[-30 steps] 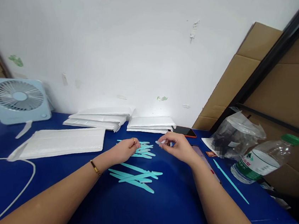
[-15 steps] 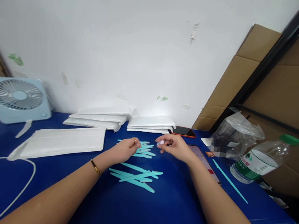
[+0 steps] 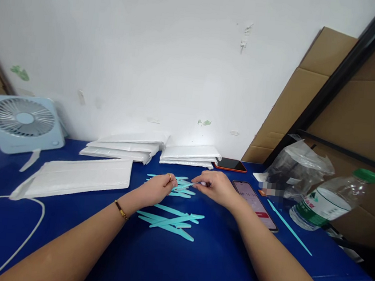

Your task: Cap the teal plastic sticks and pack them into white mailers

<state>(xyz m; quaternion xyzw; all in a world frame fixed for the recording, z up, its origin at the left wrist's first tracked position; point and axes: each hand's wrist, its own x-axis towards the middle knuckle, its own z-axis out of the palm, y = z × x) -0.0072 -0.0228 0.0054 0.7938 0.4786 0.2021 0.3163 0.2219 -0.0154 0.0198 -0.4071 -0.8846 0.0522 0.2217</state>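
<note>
My left hand (image 3: 159, 187), with a ring and a bracelet, is closed on a turquoise eyebrow razor (image 3: 183, 187), whose far end points right toward my other hand. Thumb and fingers of my right hand (image 3: 214, 186) pinch a small whitish cap (image 3: 204, 184) at that end. Fingers cover part of the cap, and I cannot tell how far it sits over the razor. Beneath and behind my left hand lie several more turquoise razors (image 3: 181, 195). Closer to me is a second loose, crisscrossed pile of razors (image 3: 172, 222) on the blue table (image 3: 215, 255).
White packets (image 3: 123, 147) are stacked by the wall, and one long white packet (image 3: 83, 175) lies at left near a light-blue fan (image 3: 21, 123). A lit phone (image 3: 256, 208), a single razor (image 3: 290, 227), a plastic bag (image 3: 294, 169) and a water bottle (image 3: 330, 202) are at right.
My right hand has moved slightly left with the cap, bringing it to the end of the razor in my left hand. My left hand has stayed nearly still.
</note>
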